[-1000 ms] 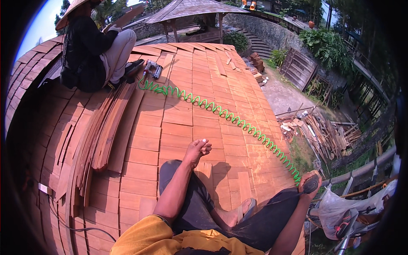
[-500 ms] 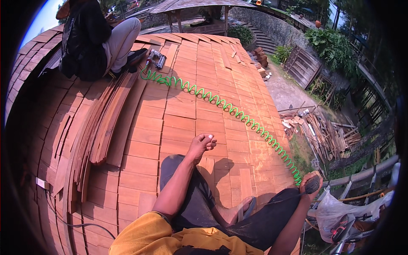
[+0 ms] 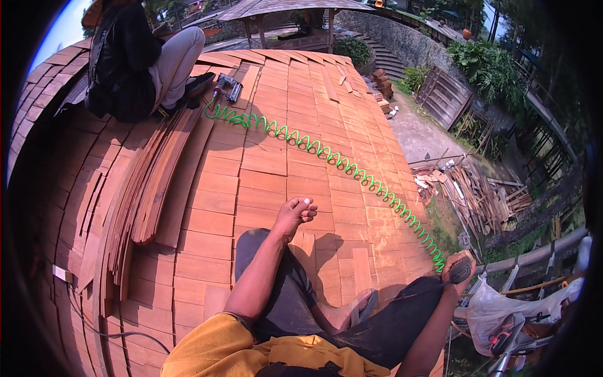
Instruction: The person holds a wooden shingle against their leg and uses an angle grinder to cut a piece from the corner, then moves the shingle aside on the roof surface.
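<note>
I sit on a roof of reddish wooden shingles [image 3: 270, 163]. My left hand [image 3: 295, 215] hovers over the shingles in front of my knee with the fingers curled loosely, holding nothing I can make out. My right hand [image 3: 457, 274] reaches out to the roof's right edge and grips a dark tool handle [image 3: 462, 271]. A green coiled hose [image 3: 333, 160] runs from that handle diagonally up the roof to a nail gun [image 3: 227, 87] lying near the ridge.
Another person in a dark top and grey trousers [image 3: 141, 60] sits at the upper left beside the nail gun. A long stack of loose shingles [image 3: 154, 182] lies along the left. Scrap wood [image 3: 477, 195] is piled on the ground below the right edge.
The view has tipped down and closer, so the roof fills more of the frame. My left hand has curled its fingers slightly. My right hand stays on the handle.
</note>
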A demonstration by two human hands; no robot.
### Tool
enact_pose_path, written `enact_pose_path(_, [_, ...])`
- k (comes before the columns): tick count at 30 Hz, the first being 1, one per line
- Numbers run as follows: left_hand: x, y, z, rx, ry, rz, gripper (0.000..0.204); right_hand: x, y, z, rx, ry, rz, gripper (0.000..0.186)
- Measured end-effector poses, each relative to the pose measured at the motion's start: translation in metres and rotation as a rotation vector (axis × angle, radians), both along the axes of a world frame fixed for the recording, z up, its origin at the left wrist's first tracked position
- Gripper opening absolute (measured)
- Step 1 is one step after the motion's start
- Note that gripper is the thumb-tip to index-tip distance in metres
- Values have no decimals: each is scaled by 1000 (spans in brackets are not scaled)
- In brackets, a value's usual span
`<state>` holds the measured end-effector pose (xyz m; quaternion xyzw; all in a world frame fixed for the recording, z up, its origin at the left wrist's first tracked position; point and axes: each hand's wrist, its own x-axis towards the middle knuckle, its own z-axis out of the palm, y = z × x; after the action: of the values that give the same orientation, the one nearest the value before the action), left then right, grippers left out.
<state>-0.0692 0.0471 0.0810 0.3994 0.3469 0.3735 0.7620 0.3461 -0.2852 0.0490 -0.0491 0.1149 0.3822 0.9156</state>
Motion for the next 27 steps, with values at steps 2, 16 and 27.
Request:
enact_pose_path(2, [-1,1,-2,-2,-8,-2,20,-1,2,2,-10,-31,-6,43])
enact_pose_path(16, [-12,9,-3,10,-45,25,22,-11,5,10,-6,-91,-10,41])
enact_pose_path(27, [-18,12,0,27,-12,74,22,-6,5,8,-10,-38,-8,41])
